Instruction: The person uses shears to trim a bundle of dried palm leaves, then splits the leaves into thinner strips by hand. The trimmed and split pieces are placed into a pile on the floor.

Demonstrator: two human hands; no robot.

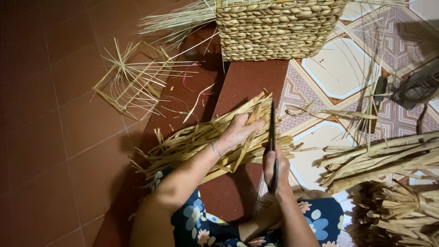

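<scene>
Dead centre, a bundle of dried reed strips [201, 142] lies across the dark red mat [247, 82]. The left hand [240, 130] presses down on it, fingers curled and clamped on several strips. At four o'clock from it, the right hand [275, 169] is closed tight around black scissors [272, 137], blade pointing to twelve. Up at twelve o'clock sits a woven basket [276, 29]. At ten o'clock, a half-made reed frame [132, 80] on the tiles. At three to four o'clock, more reed bundles [384, 160].
</scene>
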